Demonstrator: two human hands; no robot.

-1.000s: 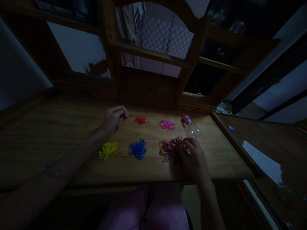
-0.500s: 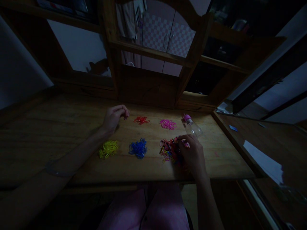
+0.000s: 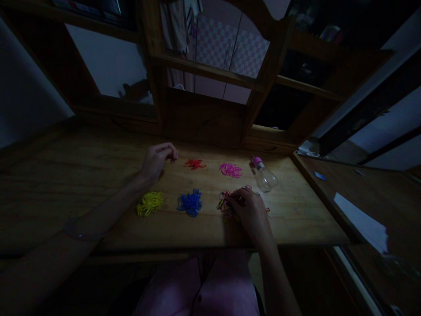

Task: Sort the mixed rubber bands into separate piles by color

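Clear pink-capped bottle [image 3: 265, 175] lies on wooden desk [image 3: 82, 175].

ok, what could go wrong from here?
1. The right hand covers most of the mixed pile; a sweep could push pieces into the blue pile next to it.
2. The clear bottle lies on its side just beyond that hand and might roll if nudged.
3. The light is dim, so similar colours could be mistaken.

Single head-worn view, seated height, facing forward and down, close over the wooden desk [image 3: 82, 175]
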